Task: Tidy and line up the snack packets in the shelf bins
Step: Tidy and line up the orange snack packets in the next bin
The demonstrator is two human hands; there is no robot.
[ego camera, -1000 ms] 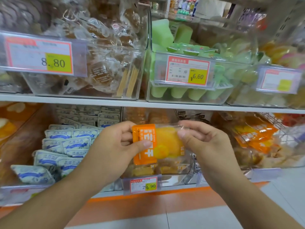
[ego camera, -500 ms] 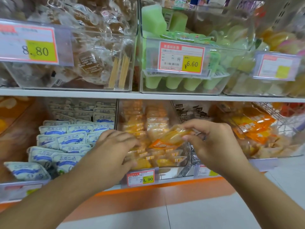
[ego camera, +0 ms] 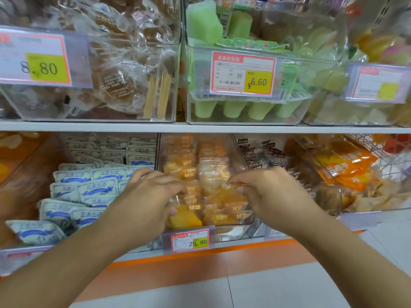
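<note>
**Both hands in the orange snack bin**

Both hands reach into the clear bin (ego camera: 241, 221) in the middle of the lower shelf (ego camera: 200, 129), the one with the 29.90 price tag (ego camera: 189, 240) on its front edge. The bin holds orange snack packets (ego camera: 213, 174) in two rough rows running front to back, with a looser heap near the front.

The left hand (ego camera: 146, 196) rests on the left row, fingers bent down over the packets and touching them; whether it actually grips one cannot be told. The right hand (ego camera: 273, 192) sits on the right row, its thumb and fingertips pinching the edge of a clear-wrapped packet (ego camera: 231, 197) near the top of the heap.

Just left of this bin lie white-and-blue packets (ego camera: 95, 190), stacked like overlapping tiles. To the right are dark-labelled packets (ego camera: 266, 156), and beyond them bright orange bags (ego camera: 347, 167). On the upper shelf stand clear bins of brown wrapped snacks (ego camera: 115, 81) and green jelly cups (ego camera: 235, 107), tagged 8.80 and 6.60.
</note>
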